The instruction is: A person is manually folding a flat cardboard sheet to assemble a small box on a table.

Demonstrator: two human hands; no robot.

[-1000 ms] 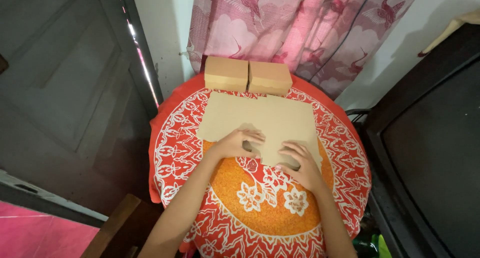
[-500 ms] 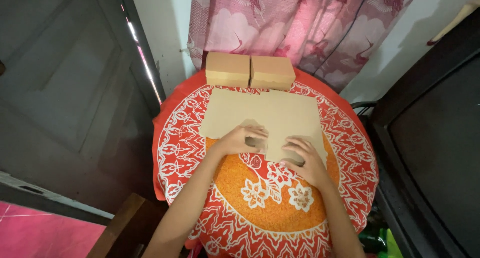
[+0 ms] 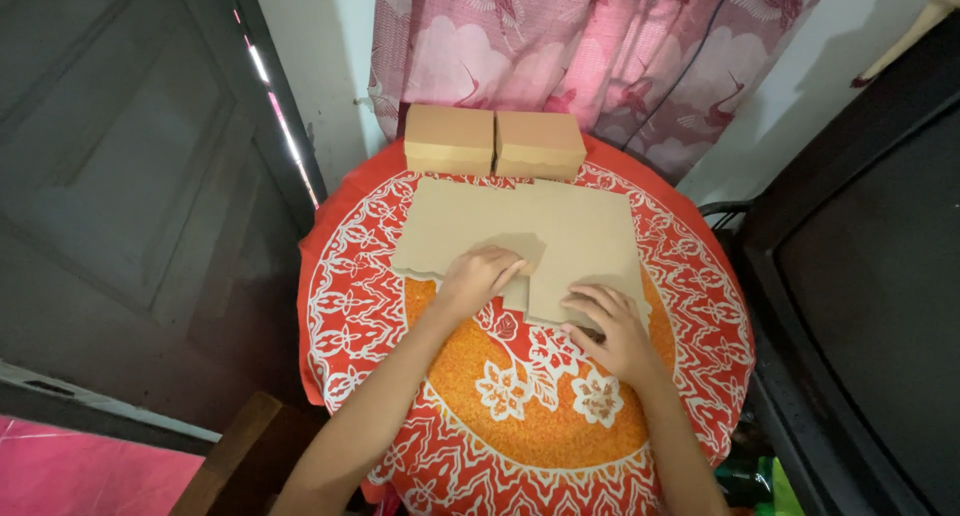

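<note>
**Flat out: both hands press a cardboard sheet on a round table**

Here, from the head camera, a flat brown cardboard sheet [image 3: 520, 241] lies unfolded across the middle of a round table draped in an orange-red patterned cloth [image 3: 520, 416]. Its cut-out outline, with a scalloped edge on the left and a small tab at the near edge, suggests an unassembled box blank spread flat so the creases can be reached.

The left hand [image 3: 478, 276] rests on the sheet at about 7 o'clock of its centre, fingers curled and pressing down near the tab; it pins the board rather than closing round it. The right hand [image 3: 612, 326] sits at about 5 o'clock, fingers spread flat over the near right edge, also open and clasping nothing. Together they probably keep the light sheet from sliding on the cloth.

At 12 o'clock on the table, two closed brown boxes [image 3: 494, 142] stand side by side, touching, pushed back against the pink curtain [image 3: 600, 46], likely to leave working room. A dark door [image 3: 130, 176] fills 9 o'clock; a dark cabinet [image 3: 870, 306] stands at 3 o'clock.
</note>
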